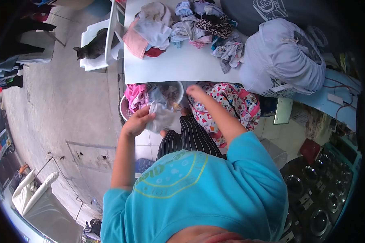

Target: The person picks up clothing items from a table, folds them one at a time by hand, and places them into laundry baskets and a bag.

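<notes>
The left hand [137,122] has thumb and fingers pinched on a pale grey cloth [164,117] at its 3 o'clock, over the basin [122,107]; bunched folds obscure the cloth's long axis. Farther from it, the right hand [196,93] sits apart at the cloth's 2 o'clock, fingers curled; whether they grip anything, I cannot tell.

Crumpled clothes [152,30] lie piled on the white table [182,67].
</notes>
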`<state>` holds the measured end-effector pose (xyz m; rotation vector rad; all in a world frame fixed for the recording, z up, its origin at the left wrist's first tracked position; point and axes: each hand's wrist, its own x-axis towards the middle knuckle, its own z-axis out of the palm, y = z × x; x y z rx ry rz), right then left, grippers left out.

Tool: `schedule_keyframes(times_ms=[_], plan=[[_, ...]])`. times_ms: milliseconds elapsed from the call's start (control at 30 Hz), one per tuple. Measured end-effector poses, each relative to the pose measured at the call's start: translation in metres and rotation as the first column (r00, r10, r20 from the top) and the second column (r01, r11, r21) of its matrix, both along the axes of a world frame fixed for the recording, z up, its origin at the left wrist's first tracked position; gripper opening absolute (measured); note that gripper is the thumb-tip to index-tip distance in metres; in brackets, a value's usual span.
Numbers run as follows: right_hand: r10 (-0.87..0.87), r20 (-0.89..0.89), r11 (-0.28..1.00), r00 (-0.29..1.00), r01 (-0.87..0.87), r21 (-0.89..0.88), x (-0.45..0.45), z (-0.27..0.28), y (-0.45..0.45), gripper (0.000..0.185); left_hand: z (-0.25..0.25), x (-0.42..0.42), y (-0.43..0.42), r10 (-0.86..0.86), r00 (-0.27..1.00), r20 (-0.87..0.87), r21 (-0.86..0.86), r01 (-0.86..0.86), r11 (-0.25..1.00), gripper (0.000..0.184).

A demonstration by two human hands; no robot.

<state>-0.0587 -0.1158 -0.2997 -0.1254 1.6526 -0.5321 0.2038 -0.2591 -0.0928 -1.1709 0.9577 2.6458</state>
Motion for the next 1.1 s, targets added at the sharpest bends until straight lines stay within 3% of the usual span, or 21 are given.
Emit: schedule_keyframes(times_ms=[33,67,133,233,300,333,367,400,433,500,633,667,700,767,833,867,900,933,1000,1033,1100], plan=[[0.032,-0.592,0.969,0.806,-0.169,-0.178,-0.022,-0.073,0.015,0.044,-0.002,0.007,-0.002,-0.005,1.000,0.001,0.005,0.005,1.000,0.029],[-0.009,-0.686,0.994,0.728,-0.065,-0.082,-0.047,-0.031,0.000,0.045,-0.005,0.017,-0.007,-0.052,0.999,-0.017,0.023,0.052,0.998,0.029],[-0.127,-0.903,0.992,0.411,0.030,-0.126,-0.103,-0.034,-0.013,0.050,-0.015,0.039,-0.020,-0.102,0.994,-0.031,0.043,0.103,0.994,0.029],[-0.107,-0.985,0.994,0.135,-0.004,-0.108,-0.187,-0.022,-0.016,0.035,-0.052,0.071,-0.038,0.048,0.987,0.155,-0.019,-0.045,0.999,0.031],[-0.079,-0.967,0.996,0.244,-0.023,-0.087,-0.221,-0.011,-0.010,0.030,-0.097,0.092,-0.044,0.125,0.815,0.566,-0.498,0.217,0.839,0.028],[-0.051,-0.937,0.996,0.344,-0.047,-0.072,-0.235,-0.009,-0.007,0.025,-0.113,0.096,-0.046,0.122,0.816,0.566,-0.498,0.220,0.839,0.028],[-0.052,-0.938,0.996,0.344,-0.044,-0.071,-0.248,-0.018,-0.001,0.025,-0.125,0.099,-0.047,0.261,0.790,0.555,-0.611,0.174,0.772,0.029],[-0.223,-0.848,0.974,0.481,0.072,-0.215,-0.258,-0.035,0.006,0.023,-0.132,0.096,-0.049,0.396,0.755,0.522,-0.715,0.135,0.686,0.030],[-0.387,-0.713,0.921,0.585,0.204,-0.332,-0.256,-0.029,0.006,0.021,-0.124,0.082,-0.048,0.395,0.756,0.521,-0.715,0.134,0.686,0.030],[-0.423,-0.729,0.902,0.538,0.178,-0.393,-0.247,-0.001,0.011,0.019,-0.111,0.049,-0.037,0.339,0.821,0.459,-0.401,-0.150,0.904,0.031],[-0.609,-0.379,0.673,0.697,0.202,-0.711,-0.209,0.086,0.011,0.020,-0.123,-0.011,-0.008,-0.024,0.882,0.471,-0.462,0.270,0.845,0.031],[-0.626,-0.221,0.570,0.748,0.245,-0.784,-0.195,0.112,0.010,0.024,-0.117,-0.033,0.001,-0.090,0.898,0.430,-0.482,0.313,0.818,0.032],[-0.626,-0.219,0.569,0.749,0.246,-0.785,-0.181,0.136,0.010,0.024,-0.107,-0.056,0.008,-0.158,0.907,0.389,-0.503,0.353,0.789,0.033],[-0.561,0.124,0.374,0.818,0.384,-0.844,-0.153,0.179,0.011,0.034,-0.095,-0.098,0.024,-0.227,0.957,0.178,-0.676,0.287,0.679,0.042],[-0.515,0.231,0.338,0.825,0.443,-0.830,-0.131,0.211,0.012,0.038,-0.063,-0.142,0.026,-0.149,0.988,0.033,-0.485,0.146,0.862,0.051],[-0.465,0.334,0.307,0.820,0.503,-0.808,-0.123,0.222,0.012,0.043,-0.043,-0.161,0.025,0.033,0.999,0.028,-0.258,-0.025,0.966,0.052],[-0.461,0.335,0.309,0.822,0.503,-0.808,-0.116,0.231,0.011,0.043,-0.028,-0.175,0.023,0.210,0.975,0.067,-0.017,-0.209,0.978,0.054],[-0.426,0.395,0.289,0.814,0.536,-0.793,-0.111,0.237,0.010,0.045,-0.019,-0.184,0.017,0.214,0.974,0.069,-0.018,-0.213,0.977,0.054],[-0.364,0.453,0.290,0.814,0.561,-0.775,-0.108,0.236,0.010,0.049,-0.011,-0.195,0.007,0.274,0.957,0.098,0.309,-0.292,0.905,0.045],[-0.364,0.455,0.288,0.813,0.562,-0.775,-0.109,0.233,0.009,0.049,-0.012,-0.192,0.006,0.274,0.957,0.099,0.307,-0.291,0.906,0.045],[-0.315,0.450,0.423,0.835,0.548,-0.721,-0.111,0.224,0.007,0.047,-0.015,-0.182,-0.002,0.161,0.957,-0.241,0.222,-0.108,0.969,0.036]])
